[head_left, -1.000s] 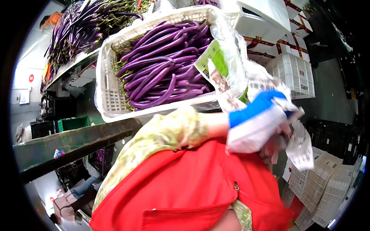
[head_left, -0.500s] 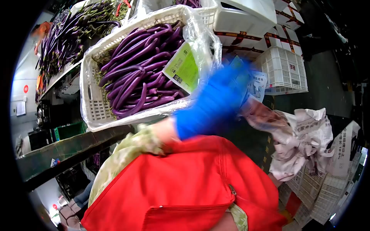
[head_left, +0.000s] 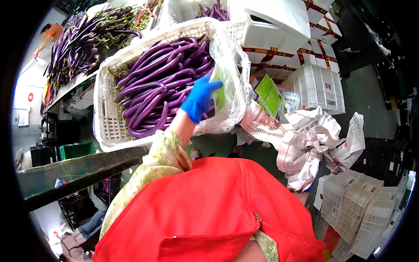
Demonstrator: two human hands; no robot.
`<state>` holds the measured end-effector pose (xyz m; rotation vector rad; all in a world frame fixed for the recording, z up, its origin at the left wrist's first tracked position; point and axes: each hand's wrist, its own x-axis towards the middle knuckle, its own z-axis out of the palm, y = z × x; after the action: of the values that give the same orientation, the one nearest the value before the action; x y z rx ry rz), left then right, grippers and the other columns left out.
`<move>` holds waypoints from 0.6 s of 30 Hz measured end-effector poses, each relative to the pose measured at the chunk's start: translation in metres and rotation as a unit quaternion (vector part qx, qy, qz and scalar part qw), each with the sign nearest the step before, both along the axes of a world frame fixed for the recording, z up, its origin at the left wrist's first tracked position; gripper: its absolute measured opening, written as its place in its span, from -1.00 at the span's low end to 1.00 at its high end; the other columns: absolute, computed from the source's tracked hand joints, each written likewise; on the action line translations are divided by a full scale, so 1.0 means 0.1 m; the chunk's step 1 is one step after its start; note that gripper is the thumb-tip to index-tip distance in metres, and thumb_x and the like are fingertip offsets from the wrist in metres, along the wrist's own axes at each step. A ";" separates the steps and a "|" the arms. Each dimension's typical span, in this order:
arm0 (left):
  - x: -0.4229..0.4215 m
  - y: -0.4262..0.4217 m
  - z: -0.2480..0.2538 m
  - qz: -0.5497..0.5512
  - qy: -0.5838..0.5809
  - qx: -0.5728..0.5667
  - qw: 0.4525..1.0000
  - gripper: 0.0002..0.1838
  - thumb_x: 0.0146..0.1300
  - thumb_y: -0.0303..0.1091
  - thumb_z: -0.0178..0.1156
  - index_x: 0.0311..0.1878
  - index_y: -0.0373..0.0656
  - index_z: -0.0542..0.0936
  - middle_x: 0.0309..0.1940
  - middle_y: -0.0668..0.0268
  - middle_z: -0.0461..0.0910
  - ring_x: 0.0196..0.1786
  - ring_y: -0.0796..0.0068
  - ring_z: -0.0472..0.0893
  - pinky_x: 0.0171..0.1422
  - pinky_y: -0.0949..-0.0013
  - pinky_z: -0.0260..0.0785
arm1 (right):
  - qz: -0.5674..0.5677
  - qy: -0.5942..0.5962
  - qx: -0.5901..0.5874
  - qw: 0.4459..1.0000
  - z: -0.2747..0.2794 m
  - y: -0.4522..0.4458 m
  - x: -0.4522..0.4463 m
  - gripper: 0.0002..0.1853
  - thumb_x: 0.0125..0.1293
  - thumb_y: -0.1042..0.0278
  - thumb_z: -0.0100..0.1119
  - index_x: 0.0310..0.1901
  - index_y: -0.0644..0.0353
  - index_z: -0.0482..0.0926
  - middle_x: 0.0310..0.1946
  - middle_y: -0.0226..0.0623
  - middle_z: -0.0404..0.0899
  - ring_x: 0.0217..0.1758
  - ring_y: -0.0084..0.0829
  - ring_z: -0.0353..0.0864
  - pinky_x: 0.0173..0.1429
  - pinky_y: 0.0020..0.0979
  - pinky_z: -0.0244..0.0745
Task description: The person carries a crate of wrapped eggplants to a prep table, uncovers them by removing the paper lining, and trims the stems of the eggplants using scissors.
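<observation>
My left hand (head_left: 198,99), in a blue glove, is over purple long eggplants (head_left: 148,94) in a white plastic crate (head_left: 103,94) lined with clear plastic (head_left: 233,56). Its thumb is stretched out across a green printed card (head_left: 219,89) at the crate's right side; the other fingertips are partly hidden. My right hand (head_left: 310,188) is almost wholly hidden behind crumpled newspaper (head_left: 301,148) that it holds up; only a bit of blue glove and some forearm show.
Another green card (head_left: 267,94) stands right of the crate, beside a white basket (head_left: 316,87). Foam boxes (head_left: 275,26) are stacked behind. More eggplants (head_left: 83,48) heap on a table at left, a person (head_left: 51,32) beyond. White baskets (head_left: 349,196) stand at lower right. A dark rail (head_left: 83,168) crosses at left.
My left hand has swept left from beyond the crate's right edge to over the eggplants. The green card in the crate has shifted right and is more edge-on. The newspaper has moved slightly left.
</observation>
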<state>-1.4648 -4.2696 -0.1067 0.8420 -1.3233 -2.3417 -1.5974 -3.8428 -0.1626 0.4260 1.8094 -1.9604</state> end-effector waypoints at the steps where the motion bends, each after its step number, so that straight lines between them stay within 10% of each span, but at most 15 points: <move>1: -0.03 0.10 0.00 0.040 0.014 0.015 0.999 -0.67 0.12 -0.41 0.14 -0.04 -0.31 0.52 -0.26 0.22 0.59 -0.25 0.39 0.57 -0.17 0.35 0.41 | 0.001 -0.002 0.002 1.000 0.00 0.01 0.00 -0.71 0.21 0.20 0.08 -0.08 0.13 0.43 -0.18 -0.32 0.31 -0.18 -0.40 0.29 -0.10 -0.42 0.18; 6: -0.29 -0.20 0.37 0.137 0.052 0.078 0.986 -0.68 0.13 -0.41 0.14 -0.03 -0.30 0.51 -0.23 0.21 0.58 -0.21 0.33 0.58 -0.05 0.30 0.42 | -0.003 -0.006 0.026 1.000 0.04 0.09 0.03 -0.69 0.21 0.20 0.08 -0.05 0.14 0.43 -0.13 -0.30 0.31 -0.12 -0.37 0.29 -0.05 -0.40 0.19; 11: -0.33 -0.53 1.55 -0.082 0.416 0.015 0.905 -0.73 0.12 -0.43 0.16 -0.08 -0.22 0.53 -0.23 0.22 0.59 -0.20 0.39 0.58 -0.02 0.40 0.41 | -0.015 -0.005 0.044 0.999 0.08 0.17 0.11 -0.66 0.20 0.21 0.09 -0.03 0.15 0.43 -0.08 -0.27 0.32 -0.07 -0.35 0.30 0.00 -0.38 0.19; 14: -0.85 0.21 1.58 -0.267 0.350 -0.169 0.882 -0.72 0.08 -0.36 0.15 -0.12 -0.23 0.55 -0.25 0.17 0.59 -0.22 0.34 0.57 -0.04 0.34 0.38 | -0.013 -0.003 0.049 0.999 0.05 0.22 0.17 -0.65 0.20 0.21 0.09 -0.01 0.16 0.43 -0.05 -0.26 0.32 -0.04 -0.33 0.31 0.03 -0.37 0.19; 18: -1.26 1.76 0.97 -0.560 0.218 -0.372 0.707 -0.68 0.02 -0.27 0.14 -0.19 -0.25 0.57 -0.29 0.12 0.59 -0.24 0.26 0.54 -0.06 0.27 0.35 | -0.020 -0.001 0.070 0.997 0.04 0.39 0.22 -0.63 0.19 0.21 0.09 0.01 0.17 0.43 -0.01 -0.24 0.32 0.00 -0.31 0.31 0.08 -0.35 0.20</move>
<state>-1.5910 -4.0933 -0.0100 -0.9974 -2.6268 -1.9352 -1.5757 -3.8037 -0.1587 0.5131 1.9584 -1.8652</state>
